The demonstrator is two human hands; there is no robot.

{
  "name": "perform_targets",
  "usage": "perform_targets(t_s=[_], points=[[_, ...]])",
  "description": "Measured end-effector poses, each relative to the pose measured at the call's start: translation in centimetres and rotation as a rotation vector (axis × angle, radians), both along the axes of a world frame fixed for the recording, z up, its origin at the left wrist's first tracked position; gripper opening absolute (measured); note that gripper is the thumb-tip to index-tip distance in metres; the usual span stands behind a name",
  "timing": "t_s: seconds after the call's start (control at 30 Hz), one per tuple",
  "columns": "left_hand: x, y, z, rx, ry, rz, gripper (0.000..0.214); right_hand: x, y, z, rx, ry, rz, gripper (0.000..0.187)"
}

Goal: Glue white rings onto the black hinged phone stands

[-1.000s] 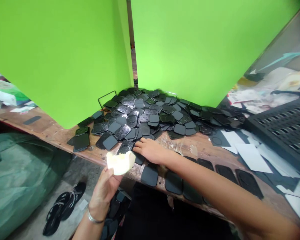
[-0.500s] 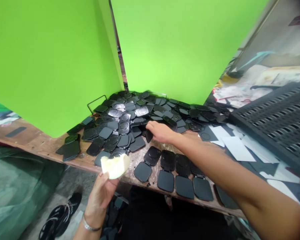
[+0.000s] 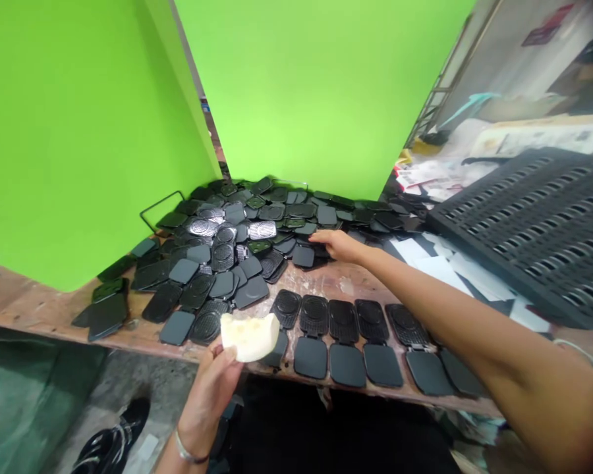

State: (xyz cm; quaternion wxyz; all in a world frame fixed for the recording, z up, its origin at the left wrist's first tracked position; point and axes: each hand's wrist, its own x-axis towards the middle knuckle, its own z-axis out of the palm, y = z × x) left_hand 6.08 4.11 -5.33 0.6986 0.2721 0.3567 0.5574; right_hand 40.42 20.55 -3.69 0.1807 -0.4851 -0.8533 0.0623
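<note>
My left hand (image 3: 215, 375) pinches a bitten slice of pale, cream-coloured fruit (image 3: 250, 338) between thumb and fingers, above the table's front edge. A wide heap of black hinged plates (image 3: 223, 257) covers the back of the table. Reaching across from the right, my right hand (image 3: 340, 245) has its fingers closed at a black hinged plate in the heap; its thumb is mostly hidden. A square plate half (image 3: 303, 256) lies just below those fingertips. Several opened plates (image 3: 346, 364) form a row along the front edge, patterned halves behind and smooth halves in front. My right forearm hides part of this row.
Bright green panels (image 3: 306, 92) stand behind the heap. A slotted dark grey panel (image 3: 538, 217) lies at the right beside white sheets (image 3: 442, 271). A thin wire frame (image 3: 161, 209) rises at the heap's left. Dark sandals (image 3: 111, 441) lie on the floor.
My right hand has moved to the right along the heap, away from its front edge. The fruit slice in my left hand has shifted right, now overlapping the row's left end. The camera view has turned rightward.
</note>
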Motion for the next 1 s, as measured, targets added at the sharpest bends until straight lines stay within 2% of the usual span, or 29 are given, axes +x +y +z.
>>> perform_targets(t_s=[0.2, 0.37, 0.47, 0.57, 0.67, 0.77, 0.87, 1.0], points=[[0.3, -0.8, -0.3, 0.002, -0.010, -0.042, 0.059, 1.2, -3.1, -2.5, 0.019, 0.083, -0.030, 0.059], [0.2, -1.0, 0.5, -0.031, -0.092, 0.000, 0.050, 0.9, -4.4, -3.9, 0.085, 0.100, -0.016, 0.058], [0.2, -1.0, 1.5, -0.094, -0.212, 0.042, 0.039, 0.2, -5.0, -4.2, 0.112, 0.030, 0.020, 0.050], [0.3, -1.0, 2.6, -0.167, -0.284, 0.066, 0.039, 0.1, -5.3, -4.3, 0.114, -0.078, 0.002, 0.047], [0.2, -1.1, 3.3, -0.218, -0.328, 0.080, 0.040, 0.4, -5.6, -4.0, 0.160, -0.199, -0.105, 0.045], [0.3, -1.2, 3.9, -0.265, -0.381, 0.081, 0.031, 0.7, -6.1, -3.8, 0.205, -0.298, -0.225, 0.036], [0.4, -1.2, 4.3, -0.329, -0.435, 0.105, 0.023, 0.8, -6.4, -3.8, 0.213, -0.323, -0.265, 0.033], [0.6, -1.1, 4.4, -0.364, -0.456, 0.123, 0.025, 1.0, -6.4, -4.4, 0.223, -0.268, -0.278, 0.034]])
